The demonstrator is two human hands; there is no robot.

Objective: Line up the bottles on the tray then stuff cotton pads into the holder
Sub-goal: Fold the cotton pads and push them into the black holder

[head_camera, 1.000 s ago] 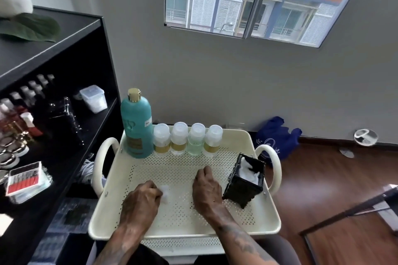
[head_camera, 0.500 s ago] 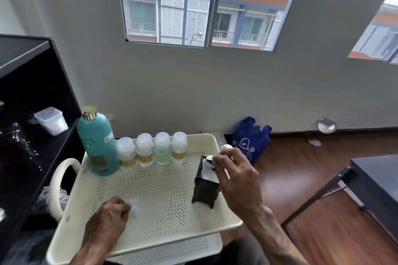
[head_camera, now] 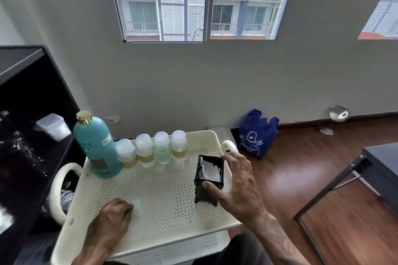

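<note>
A cream perforated tray carries a tall teal bottle with a gold cap at its back left. To the right of it, several small white-capped bottles stand in a row along the back rim. A black holder stands at the tray's right side with white cotton pads inside. My right hand wraps the holder's right side, thumb on its near face and fingers at its far corner. My left hand rests at the front left, fingers curled on a loose cotton pad.
A black shelf unit stands at the left with a clear plastic box on it. A blue reusable bag sits on the wooden floor by the wall. A dark table is at the right. A lower tray tier shows below.
My right hand lifted from the tray floor to the holder's top, then settled around its side. The view swung right. My left hand stayed on the loose pad.
</note>
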